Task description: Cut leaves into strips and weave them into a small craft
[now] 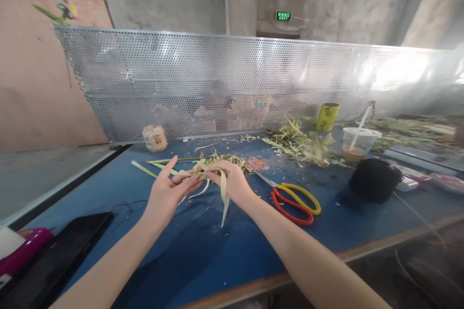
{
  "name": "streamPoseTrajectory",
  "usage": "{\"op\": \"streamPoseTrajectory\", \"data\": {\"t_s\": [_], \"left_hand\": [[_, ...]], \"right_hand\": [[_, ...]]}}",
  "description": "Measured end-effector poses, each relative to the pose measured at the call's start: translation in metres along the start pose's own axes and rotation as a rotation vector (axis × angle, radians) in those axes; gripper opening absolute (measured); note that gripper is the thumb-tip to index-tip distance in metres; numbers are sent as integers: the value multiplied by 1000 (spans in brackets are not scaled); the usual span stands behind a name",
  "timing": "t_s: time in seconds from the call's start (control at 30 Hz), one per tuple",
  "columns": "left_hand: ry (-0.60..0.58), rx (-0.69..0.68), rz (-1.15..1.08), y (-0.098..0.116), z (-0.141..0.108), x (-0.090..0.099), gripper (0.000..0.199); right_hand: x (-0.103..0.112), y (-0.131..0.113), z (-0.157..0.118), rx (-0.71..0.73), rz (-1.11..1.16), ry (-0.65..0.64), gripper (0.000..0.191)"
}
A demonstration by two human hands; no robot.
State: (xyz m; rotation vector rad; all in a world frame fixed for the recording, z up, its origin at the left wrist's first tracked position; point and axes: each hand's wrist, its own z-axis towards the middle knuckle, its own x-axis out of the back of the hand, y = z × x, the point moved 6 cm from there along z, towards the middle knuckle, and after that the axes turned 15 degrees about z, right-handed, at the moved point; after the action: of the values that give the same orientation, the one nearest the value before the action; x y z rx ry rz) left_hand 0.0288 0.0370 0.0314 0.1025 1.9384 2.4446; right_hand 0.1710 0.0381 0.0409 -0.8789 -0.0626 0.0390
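Note:
Both hands meet over the blue table (181, 256), working on pale green strips of dried leaf. My left hand (170, 186) pinches the leaf strips between thumb and fingers, with long green stalks (144, 169) lying beyond it. In my right hand (232, 181) a pale leaf strip (223, 193) is gripped, its loose end hanging toward the table. Thin curled strips dangle between the two hands. Just behind the fingers lies a heap of plant scraps (226, 158). Scissors (295, 200) with one yellow and one red handle rest right of my right hand.
A perforated metal screen (174, 82) borders the table's back. Leaf husks (300, 145), a yellow-green roll (327, 117), a lidded drink cup (357, 142) and a black spool (375, 179) stand right. A twine ball (154, 138) sits back left; a black phone-like slab (68, 251) lies front left.

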Motion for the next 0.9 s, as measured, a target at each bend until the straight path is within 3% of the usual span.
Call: {"op": "streamPoseTrajectory", "data": {"t_s": [0.2,0.4,0.73,0.9], "left_hand": [[-64,-79,172,7,-1,-4,98],[-44,-92,334,9,-1,-3,96],[-37,-50,304,-2,4,-1,94],[-67,-19,285,0,2,-5,95]], "right_hand": [[-2,11,-3,-244,220,35,13],[0,17,-3,-336,200,66,21],[-2,19,-5,-395,255,65,22],[-4,11,-7,-536,308,74,20]]}}
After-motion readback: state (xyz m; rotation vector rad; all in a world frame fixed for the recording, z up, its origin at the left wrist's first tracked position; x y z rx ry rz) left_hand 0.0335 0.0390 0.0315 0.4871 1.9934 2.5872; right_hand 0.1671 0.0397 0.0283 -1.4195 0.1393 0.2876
